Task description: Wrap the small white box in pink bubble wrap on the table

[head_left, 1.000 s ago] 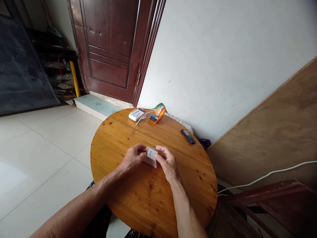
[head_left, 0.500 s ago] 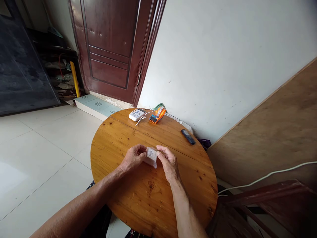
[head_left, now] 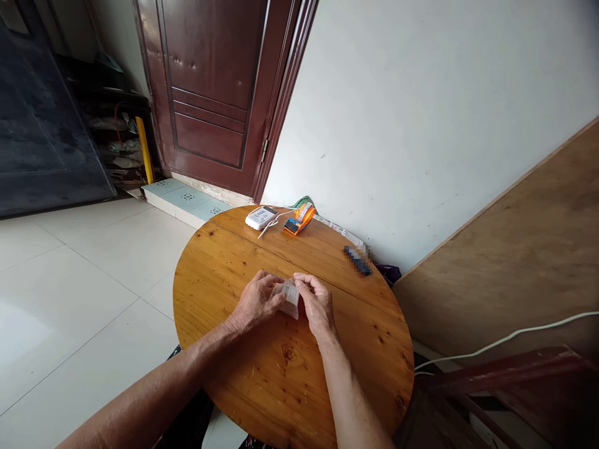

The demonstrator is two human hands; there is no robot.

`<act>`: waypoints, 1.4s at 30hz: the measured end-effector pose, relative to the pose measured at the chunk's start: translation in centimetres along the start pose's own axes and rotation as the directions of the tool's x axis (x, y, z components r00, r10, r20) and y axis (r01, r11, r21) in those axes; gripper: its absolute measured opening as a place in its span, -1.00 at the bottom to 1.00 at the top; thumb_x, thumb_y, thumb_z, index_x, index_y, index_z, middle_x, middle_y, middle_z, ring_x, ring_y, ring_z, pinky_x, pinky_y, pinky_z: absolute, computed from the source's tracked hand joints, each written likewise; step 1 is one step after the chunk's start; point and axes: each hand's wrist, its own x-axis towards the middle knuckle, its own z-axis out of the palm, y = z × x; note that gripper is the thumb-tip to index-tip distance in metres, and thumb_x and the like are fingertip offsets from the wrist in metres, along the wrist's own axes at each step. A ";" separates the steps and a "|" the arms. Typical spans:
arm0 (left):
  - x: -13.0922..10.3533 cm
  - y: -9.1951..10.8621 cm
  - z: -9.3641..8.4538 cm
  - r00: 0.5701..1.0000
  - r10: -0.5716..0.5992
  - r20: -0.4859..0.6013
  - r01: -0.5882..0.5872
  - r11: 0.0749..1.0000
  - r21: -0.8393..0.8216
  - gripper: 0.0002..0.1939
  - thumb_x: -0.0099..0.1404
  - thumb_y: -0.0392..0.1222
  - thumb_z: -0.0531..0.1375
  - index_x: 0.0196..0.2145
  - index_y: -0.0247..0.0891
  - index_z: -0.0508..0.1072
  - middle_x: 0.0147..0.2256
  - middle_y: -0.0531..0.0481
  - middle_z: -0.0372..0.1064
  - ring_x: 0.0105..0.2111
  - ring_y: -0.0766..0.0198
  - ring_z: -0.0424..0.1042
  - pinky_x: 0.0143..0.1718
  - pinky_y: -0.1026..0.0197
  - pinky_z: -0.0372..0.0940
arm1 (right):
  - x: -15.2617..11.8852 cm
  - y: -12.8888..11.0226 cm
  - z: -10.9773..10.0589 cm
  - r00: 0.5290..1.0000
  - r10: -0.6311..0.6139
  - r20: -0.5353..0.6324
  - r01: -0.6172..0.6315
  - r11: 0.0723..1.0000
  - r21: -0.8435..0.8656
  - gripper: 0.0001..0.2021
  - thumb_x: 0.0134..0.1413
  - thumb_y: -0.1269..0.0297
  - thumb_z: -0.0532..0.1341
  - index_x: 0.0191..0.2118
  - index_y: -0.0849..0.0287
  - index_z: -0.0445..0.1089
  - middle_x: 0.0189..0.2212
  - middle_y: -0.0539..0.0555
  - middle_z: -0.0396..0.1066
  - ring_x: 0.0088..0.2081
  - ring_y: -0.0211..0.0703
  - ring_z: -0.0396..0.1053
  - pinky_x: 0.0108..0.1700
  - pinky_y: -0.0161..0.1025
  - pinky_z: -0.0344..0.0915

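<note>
A small package in clear plastic wrap with a white label [head_left: 291, 302] is between my hands, over the middle of the round wooden table [head_left: 262, 380]. My left hand [head_left: 258, 300] grips its left side, thumb on the front face and fingers behind. At the upper right corner, my right hand [head_left: 318, 304] pinches the edge of the wrap between thumb and fingertips. What lies inside the wrap I cannot make out.
Toward the table's far edge lie a white device [head_left: 261, 217] with a white cable and an orange tape dispenser [head_left: 299, 219]. A dark, partly pixelated object [head_left: 357, 260] lies at the right. A white wall [head_left: 421, 125] and a brown door [head_left: 210, 93] stand beyond.
My right hand has closed in on the package's upper right corner and now pinches the wrap. My left thumb has moved further over the front face. The view has shifted slightly.
</note>
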 end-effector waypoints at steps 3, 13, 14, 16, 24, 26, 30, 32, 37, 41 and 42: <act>-0.2 -0.2 0.3 0.996 0.086 0.013 -0.086 0.994 0.061 -0.72 0.16 -0.22 0.22 -0.14 -0.18 0.53 -0.12 -0.09 0.37 -0.17 0.19 0.42 -0.09 0.15 0.35 | 0.1 0.0 0.0 1.000 -0.010 -0.010 0.010 1.000 0.003 -0.69 -0.07 -0.01 0.31 -0.34 0.14 0.49 -0.29 0.10 0.56 -0.26 -0.05 0.45 -0.18 -0.15 0.37; -0.1 -0.2 0.5 0.991 0.126 0.041 -0.129 0.987 0.095 -0.80 0.19 -0.26 0.21 -0.23 -0.16 0.57 -0.12 -0.08 0.43 -0.10 0.16 0.41 -0.01 0.12 0.32 | -0.4 -0.9 -0.3 0.994 -0.102 0.039 0.105 0.991 -0.085 -0.75 0.01 0.03 0.25 -0.43 0.12 0.45 -0.49 0.00 0.45 -0.40 -0.15 0.36 -0.33 -0.25 0.30; -0.2 -0.1 0.4 0.992 0.122 0.044 -0.126 0.987 0.105 -0.80 0.19 -0.26 0.21 -0.22 -0.16 0.57 -0.12 -0.08 0.43 -0.09 0.16 0.41 -0.01 0.13 0.32 | -0.5 -1.0 -0.3 0.992 -0.120 0.049 0.124 0.987 -0.100 -0.75 0.03 0.04 0.24 -0.43 0.13 0.44 -0.50 0.00 0.44 -0.42 -0.16 0.35 -0.34 -0.26 0.29; -0.2 0.0 0.3 0.992 0.116 0.052 -0.121 0.985 0.124 -0.80 0.19 -0.26 0.22 -0.21 -0.15 0.57 -0.13 -0.07 0.43 -0.09 0.17 0.41 -0.01 0.14 0.32 | -0.6 -1.2 -0.4 0.985 -0.156 0.069 0.164 0.978 -0.129 -0.77 0.05 0.07 0.23 -0.42 0.13 0.44 -0.48 -0.01 0.45 -0.41 -0.16 0.35 -0.31 -0.25 0.30; -0.4 0.1 0.2 0.991 0.121 0.063 -0.128 0.983 0.131 -0.79 0.21 -0.27 0.23 -0.18 -0.15 0.56 -0.15 -0.06 0.41 -0.09 0.18 0.40 -0.02 0.15 0.31 | -1.5 -1.5 -1.1 0.958 -0.257 0.127 0.280 0.934 -0.220 -0.82 0.10 0.14 0.21 -0.42 0.08 0.44 -0.35 0.05 0.51 -0.23 -0.05 0.42 -0.09 -0.14 0.31; -0.4 0.1 0.2 0.990 0.125 0.061 -0.132 0.983 0.129 -0.79 0.22 -0.27 0.21 -0.18 -0.15 0.55 -0.17 -0.05 0.41 -0.10 0.19 0.40 -0.03 0.17 0.31 | -1.7 -1.7 -1.2 0.950 -0.281 0.133 0.306 0.923 -0.232 -0.84 0.10 0.17 0.21 -0.43 0.07 0.44 -0.35 0.05 0.51 -0.22 -0.04 0.42 -0.08 -0.13 0.31; -0.5 0.3 0.2 0.993 0.102 0.061 -0.108 0.987 0.116 -0.82 0.24 -0.26 0.20 -0.20 -0.17 0.54 -0.21 -0.05 0.40 -0.16 0.20 0.41 -0.10 0.19 0.31 | -1.9 -2.0 -1.3 0.918 -0.366 0.155 0.396 0.879 -0.266 -0.87 0.09 0.25 0.21 -0.44 0.04 0.46 -0.36 0.04 0.52 -0.19 -0.03 0.43 -0.04 -0.10 0.31; -0.4 0.4 0.2 0.995 0.079 0.052 -0.085 0.990 0.113 -0.83 0.23 -0.26 0.20 -0.21 -0.19 0.53 -0.24 -0.04 0.39 -0.22 0.22 0.42 -0.15 0.21 0.32 | -1.9 -1.9 -1.3 0.898 -0.401 0.178 0.437 0.854 -0.282 -0.86 0.09 0.29 0.20 -0.44 0.03 0.48 -0.35 0.05 0.53 -0.19 -0.02 0.44 -0.03 -0.09 0.31; -0.6 0.4 0.4 0.995 0.095 0.031 -0.098 0.985 0.143 -0.77 0.26 -0.23 0.18 -0.11 -0.17 0.49 -0.23 -0.03 0.40 -0.22 0.23 0.41 -0.20 0.24 0.31 | -1.9 -1.7 -1.4 0.877 -0.428 0.220 0.480 0.807 -0.343 -0.83 0.07 0.32 0.17 -0.41 0.01 0.52 -0.28 0.08 0.56 -0.11 0.02 0.45 0.04 -0.03 0.31; -0.7 0.0 0.5 0.987 0.158 0.042 -0.163 0.968 0.193 -0.76 0.30 -0.21 0.15 -0.09 -0.15 0.51 -0.19 -0.05 0.40 -0.20 0.22 0.41 -0.15 0.22 0.30 | -2.1 -2.0 -1.4 0.879 -0.424 0.219 0.477 0.793 -0.379 -0.81 0.06 0.31 0.16 -0.44 0.01 0.52 -0.29 0.07 0.57 -0.08 0.05 0.46 0.06 0.02 0.30; -0.8 -0.1 0.6 0.985 0.168 0.046 -0.174 0.964 0.202 -0.77 0.31 -0.21 0.15 -0.11 -0.15 0.52 -0.19 -0.06 0.39 -0.19 0.22 0.41 -0.14 0.22 0.29 | -2.1 -2.1 -1.5 0.877 -0.429 0.216 0.480 0.797 -0.366 -0.81 0.06 0.31 0.16 -0.45 0.01 0.52 -0.30 0.07 0.57 -0.09 0.05 0.46 0.06 0.02 0.30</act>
